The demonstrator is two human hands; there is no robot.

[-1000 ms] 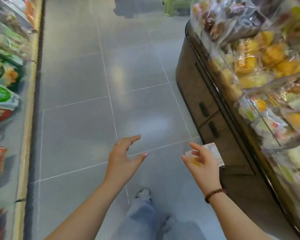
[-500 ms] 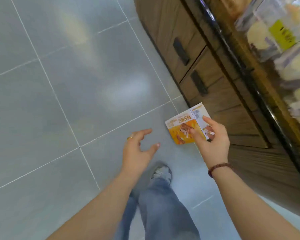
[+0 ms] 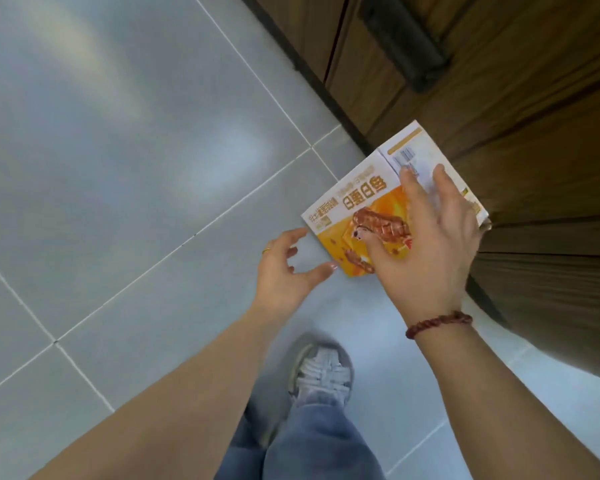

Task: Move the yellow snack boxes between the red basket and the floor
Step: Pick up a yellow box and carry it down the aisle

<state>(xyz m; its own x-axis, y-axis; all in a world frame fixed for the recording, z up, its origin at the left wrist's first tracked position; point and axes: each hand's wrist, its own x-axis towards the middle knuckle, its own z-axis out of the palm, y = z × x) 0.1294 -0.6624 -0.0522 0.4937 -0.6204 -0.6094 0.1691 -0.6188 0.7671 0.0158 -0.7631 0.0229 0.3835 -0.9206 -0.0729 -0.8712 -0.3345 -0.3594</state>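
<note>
In 1 second my right hand (image 3: 426, 244) has brought 1 yellow snack box (image 3: 361, 209) low beside the wooden cabinet (image 3: 516, 133) at right, thumb and fingers clamping it, left hand (image 3: 284, 268) spread empty just left, basket unseen, so I judge floor placement imminent.

Bright, even light — soft glare on floor tiles (image 3: 222, 157), edges blurred.
</note>
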